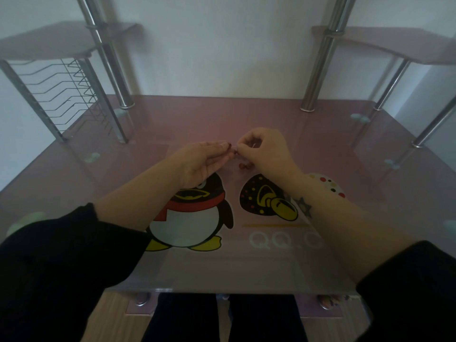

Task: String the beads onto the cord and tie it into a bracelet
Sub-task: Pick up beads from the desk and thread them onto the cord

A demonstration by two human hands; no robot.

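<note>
Above the middle of the pink glass table (283,262) my two hands meet fingertip to fingertip. My left hand (204,160) has its fingers stretched out towards the right, and its fingertips pinch a small dark red bead (234,151). My right hand (265,150) is curled, its thumb and forefinger pinching something very thin right beside that bead; the cord itself is too fine to make out. A small cluster of dark red beads (245,166) lies on the glass just below the fingertips.
Printed on the table top are a penguin picture (195,218) and a dark spotted shape (266,198). Chrome posts (116,77) (318,70) rise at the back, carrying side shelves. A wire rack (64,95) stands at the far left.
</note>
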